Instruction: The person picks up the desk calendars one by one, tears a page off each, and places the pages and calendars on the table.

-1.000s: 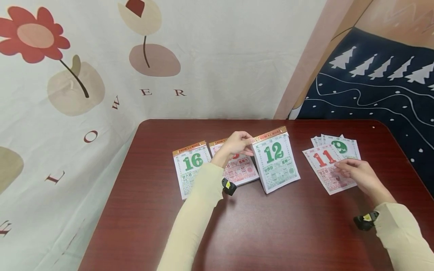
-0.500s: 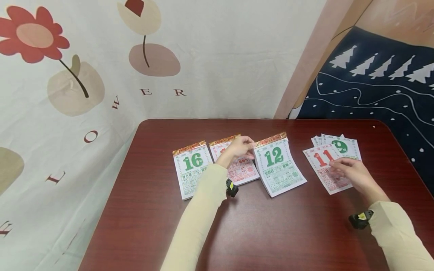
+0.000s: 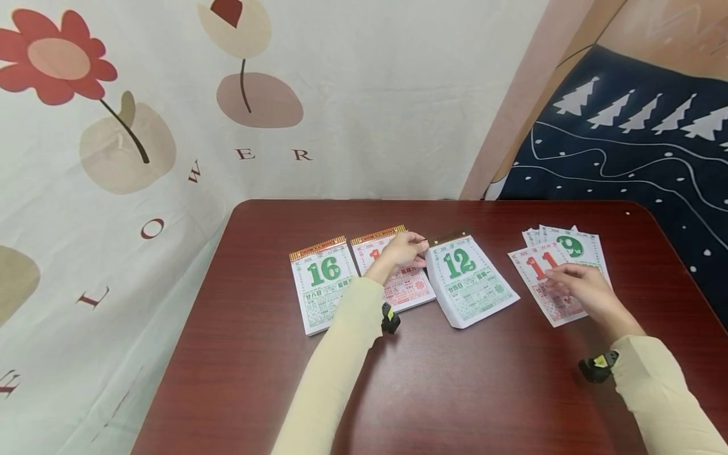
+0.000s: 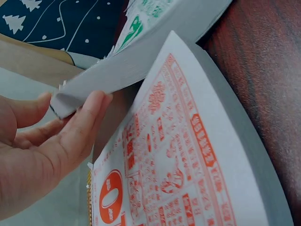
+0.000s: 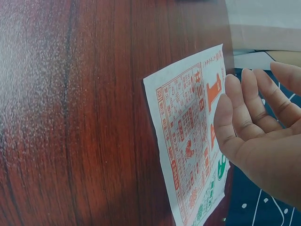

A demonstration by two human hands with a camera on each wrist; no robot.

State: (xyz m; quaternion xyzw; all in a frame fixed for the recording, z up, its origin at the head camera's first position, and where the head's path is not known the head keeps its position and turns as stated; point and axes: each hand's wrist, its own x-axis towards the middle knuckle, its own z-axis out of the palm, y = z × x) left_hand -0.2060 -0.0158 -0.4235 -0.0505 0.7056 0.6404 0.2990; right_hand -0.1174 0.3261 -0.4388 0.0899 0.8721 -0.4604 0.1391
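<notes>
My left hand pinches the upper left corner of a tear-off calendar that shows a green 12. In the left wrist view, thumb and fingers sit on either side of the calendar's thick page block. The calendar's lower part rests on the table, and its gold top strip looks dark. Partly under my left hand lies a calendar with red print, its number mostly covered. My right hand hovers over a loose sheet with a red 11. Its fingers are loosely bent and hold nothing in the right wrist view.
A third calendar with a green 16 lies at the left, partly behind my left sleeve. Beneath the 11 sheet are other loose sheets, one showing a green 9. The dark red table ends at a printed cloth.
The 12 calendar has come down from a raised tilt and lies flatter, its lower edge shifted right. My left hand has dropped slightly with it. My right hand has drifted left.
</notes>
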